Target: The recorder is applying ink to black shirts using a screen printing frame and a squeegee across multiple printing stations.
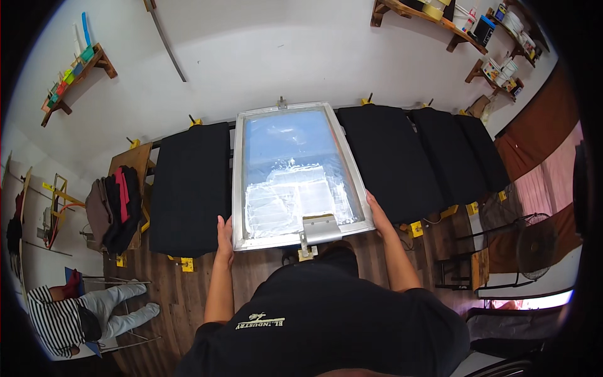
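A silver-framed screen (342,138) with a blue film and white smears rests over the middle platen, a grey metal bracket (321,227) at its near end. My left hand (225,239) grips the frame's left side near the front corner, and my right hand (375,210) holds the right side a little higher. Black garments are laid flat to the left (188,188) and to the right (389,163) of the screen, with yellow clamps (414,229) under their edges.
A person in a striped top (59,317) is at lower left. Piled clothes (113,207) lie on a wooden board at left. A standing fan (534,245) is at right. Shelves with supplies (78,75) (452,25) hang on the wall. Wooden flooring (207,276) shows below.
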`<state>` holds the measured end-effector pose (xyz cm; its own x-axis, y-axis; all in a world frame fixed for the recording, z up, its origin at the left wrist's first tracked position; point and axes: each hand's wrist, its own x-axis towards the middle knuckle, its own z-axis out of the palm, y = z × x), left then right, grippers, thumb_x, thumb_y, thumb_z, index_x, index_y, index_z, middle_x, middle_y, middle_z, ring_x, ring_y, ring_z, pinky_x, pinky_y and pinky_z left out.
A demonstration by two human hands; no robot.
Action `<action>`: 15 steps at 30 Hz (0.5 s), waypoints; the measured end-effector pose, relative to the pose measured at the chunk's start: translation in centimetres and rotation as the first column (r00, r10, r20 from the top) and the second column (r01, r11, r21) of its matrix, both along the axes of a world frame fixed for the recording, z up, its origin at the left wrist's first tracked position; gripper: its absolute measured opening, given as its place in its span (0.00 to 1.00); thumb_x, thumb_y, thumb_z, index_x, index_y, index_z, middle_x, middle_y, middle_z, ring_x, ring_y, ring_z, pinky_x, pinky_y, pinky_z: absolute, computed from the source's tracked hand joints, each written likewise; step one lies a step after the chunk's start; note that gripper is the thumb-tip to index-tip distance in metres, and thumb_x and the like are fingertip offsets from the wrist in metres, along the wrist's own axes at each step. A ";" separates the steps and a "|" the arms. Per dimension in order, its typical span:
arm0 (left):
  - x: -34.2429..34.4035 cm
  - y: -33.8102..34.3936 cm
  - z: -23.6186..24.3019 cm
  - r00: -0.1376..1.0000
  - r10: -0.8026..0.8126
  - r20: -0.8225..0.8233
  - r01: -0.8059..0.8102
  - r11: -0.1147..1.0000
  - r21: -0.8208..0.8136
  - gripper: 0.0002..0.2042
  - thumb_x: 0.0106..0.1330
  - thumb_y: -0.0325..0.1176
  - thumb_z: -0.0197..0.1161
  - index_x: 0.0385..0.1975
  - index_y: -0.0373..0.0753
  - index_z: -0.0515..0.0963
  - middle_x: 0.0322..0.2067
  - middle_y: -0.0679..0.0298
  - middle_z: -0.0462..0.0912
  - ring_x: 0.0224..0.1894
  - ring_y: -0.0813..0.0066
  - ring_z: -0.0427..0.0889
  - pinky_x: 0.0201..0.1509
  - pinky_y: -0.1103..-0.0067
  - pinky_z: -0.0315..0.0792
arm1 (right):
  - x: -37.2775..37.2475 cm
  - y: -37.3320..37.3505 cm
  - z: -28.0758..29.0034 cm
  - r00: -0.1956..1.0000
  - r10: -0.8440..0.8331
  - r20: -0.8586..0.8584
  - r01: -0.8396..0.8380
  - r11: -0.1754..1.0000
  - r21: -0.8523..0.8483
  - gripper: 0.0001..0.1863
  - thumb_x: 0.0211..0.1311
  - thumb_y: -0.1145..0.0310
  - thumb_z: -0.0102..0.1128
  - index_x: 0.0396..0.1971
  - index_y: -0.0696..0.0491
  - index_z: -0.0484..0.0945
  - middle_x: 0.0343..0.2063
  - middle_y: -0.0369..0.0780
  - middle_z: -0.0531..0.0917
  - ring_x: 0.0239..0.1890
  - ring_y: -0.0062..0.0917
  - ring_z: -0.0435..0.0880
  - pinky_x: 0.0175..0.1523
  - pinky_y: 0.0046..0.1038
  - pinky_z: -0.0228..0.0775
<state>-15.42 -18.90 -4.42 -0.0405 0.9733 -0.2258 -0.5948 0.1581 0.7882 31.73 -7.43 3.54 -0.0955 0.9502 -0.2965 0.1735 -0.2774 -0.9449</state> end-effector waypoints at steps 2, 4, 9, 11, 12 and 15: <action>-0.2 0.0 -0.1 1.000 0.000 -0.029 -0.001 1.000 -0.019 0.51 0.70 0.75 0.32 0.72 0.28 0.59 0.65 0.52 0.74 0.66 0.63 0.73 0.73 0.73 0.61 | -0.2 0.2 -0.1 1.000 -0.002 -0.015 0.002 1.000 0.009 0.32 0.80 0.51 0.40 0.76 0.52 0.58 0.74 0.39 0.64 0.74 0.28 0.60 0.77 0.27 0.46; -0.1 0.0 0.5 1.000 -0.015 0.015 0.015 1.000 -0.017 0.49 0.72 0.73 0.33 0.72 0.28 0.59 0.66 0.52 0.73 0.67 0.63 0.72 0.73 0.73 0.60 | 0.0 0.2 -0.1 1.000 -0.006 0.009 0.006 1.000 0.012 0.32 0.80 0.51 0.40 0.76 0.52 0.58 0.73 0.39 0.64 0.74 0.28 0.61 0.76 0.27 0.47; 0.0 0.1 0.5 0.999 -0.016 0.038 0.015 1.000 0.011 0.47 0.74 0.71 0.35 0.72 0.28 0.59 0.66 0.53 0.72 0.67 0.63 0.71 0.72 0.74 0.60 | -0.1 0.3 -0.2 1.000 0.002 0.019 -0.002 1.000 0.011 0.32 0.80 0.52 0.42 0.75 0.52 0.59 0.72 0.39 0.66 0.74 0.27 0.62 0.76 0.27 0.48; 0.2 0.1 0.8 0.999 -0.011 0.038 0.012 0.999 -0.030 0.46 0.74 0.71 0.35 0.71 0.28 0.61 0.65 0.53 0.73 0.66 0.64 0.73 0.72 0.74 0.61 | 0.1 0.3 -0.5 1.000 -0.017 0.003 0.017 1.000 0.010 0.31 0.80 0.51 0.43 0.75 0.52 0.60 0.71 0.40 0.67 0.73 0.27 0.62 0.75 0.26 0.49; 0.2 0.1 0.8 0.999 -0.008 0.039 0.009 1.000 -0.027 0.46 0.74 0.71 0.35 0.71 0.28 0.61 0.65 0.53 0.73 0.66 0.64 0.73 0.72 0.74 0.61 | 0.0 0.3 -0.4 1.000 -0.014 0.004 0.014 1.000 0.012 0.31 0.80 0.51 0.43 0.75 0.52 0.60 0.71 0.40 0.67 0.73 0.27 0.62 0.75 0.26 0.49; 0.1 -0.2 0.8 1.000 0.010 0.018 -0.010 1.000 -0.016 0.45 0.74 0.70 0.35 0.70 0.29 0.63 0.64 0.54 0.75 0.65 0.64 0.74 0.71 0.74 0.62 | -0.2 0.2 -0.3 0.999 0.001 0.035 -0.001 1.000 0.017 0.35 0.78 0.48 0.47 0.75 0.54 0.58 0.69 0.41 0.69 0.71 0.26 0.65 0.74 0.26 0.52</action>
